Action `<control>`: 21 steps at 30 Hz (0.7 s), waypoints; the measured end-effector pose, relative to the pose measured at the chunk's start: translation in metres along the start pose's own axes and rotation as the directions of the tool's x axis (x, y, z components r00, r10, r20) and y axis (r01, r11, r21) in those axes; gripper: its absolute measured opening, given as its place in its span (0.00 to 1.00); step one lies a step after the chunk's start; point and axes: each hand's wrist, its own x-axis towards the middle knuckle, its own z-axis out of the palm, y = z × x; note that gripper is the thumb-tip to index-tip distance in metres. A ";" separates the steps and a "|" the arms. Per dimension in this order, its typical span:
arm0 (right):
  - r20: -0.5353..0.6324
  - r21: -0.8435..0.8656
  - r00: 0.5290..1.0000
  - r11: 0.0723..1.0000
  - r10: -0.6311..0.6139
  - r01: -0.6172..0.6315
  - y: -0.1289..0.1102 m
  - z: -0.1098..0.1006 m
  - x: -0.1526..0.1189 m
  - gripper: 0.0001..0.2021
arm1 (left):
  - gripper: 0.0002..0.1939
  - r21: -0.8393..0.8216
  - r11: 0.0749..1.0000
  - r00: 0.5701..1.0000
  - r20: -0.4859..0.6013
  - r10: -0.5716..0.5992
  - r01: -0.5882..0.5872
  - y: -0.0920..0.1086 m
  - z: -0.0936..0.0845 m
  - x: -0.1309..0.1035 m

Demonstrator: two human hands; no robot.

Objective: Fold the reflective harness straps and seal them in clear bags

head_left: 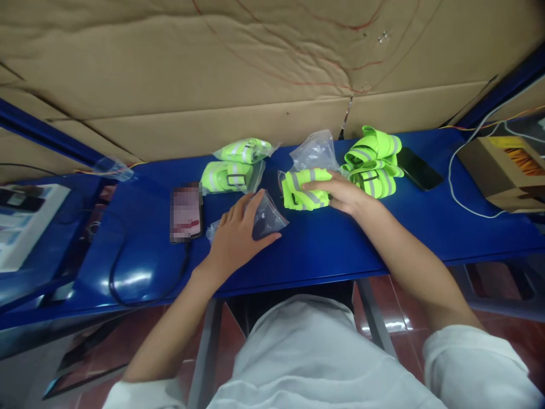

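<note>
Blue table (332, 244) against a wall lined with brown cardboard (170, 68); red tiled floor below. From where I stand, both hands of the seated worker are over the table's middle.

Grip: right hand (344, 192) grasps a folded fluorescent reflective strap (298, 196) by its right end, one digit laid across the top. Left hand (234, 233) is palm down over a clear zip bag (270, 218), fingers spread, thumb apart; no pinch visible on the film.

Position: held strap lies right of the zip bag, apart from it, in front of a second clear bag (315, 149).

Outward: two bagged straps, one at the back (242, 151), one nearer with a black buckle (221, 177); loose coiled straps (374, 153) just beyond the right hand; a dark phone (421, 168) beside these; another phone (193, 213) to the left, screen blurred.

Risks (judged): folds could spring open if the right hand eases, since only one end is gripped; the thin bag could slide or crumple under a flat palm.

Orientation: strap bundle only slightly longer than deep; long axis roughly left-right, near parallel to the table's front edge, free end pointing left.
</note>
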 end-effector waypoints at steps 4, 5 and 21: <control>0.000 -0.136 1.000 0.990 -0.026 0.026 0.012 0.004 0.000 0.22 | 0.55 -0.017 1.000 1.000 0.001 -0.019 0.019 0.003 -0.001 -0.016; 0.003 -0.190 0.999 0.981 -0.044 0.044 0.015 0.005 0.001 0.22 | 0.58 -0.020 0.999 0.999 0.020 -0.033 0.033 0.002 -0.001 -0.016; 0.122 -0.356 0.992 0.934 0.039 0.007 0.012 0.011 -0.009 0.18 | 0.56 0.000 0.993 0.991 -0.059 0.121 -0.121 0.006 0.002 -0.013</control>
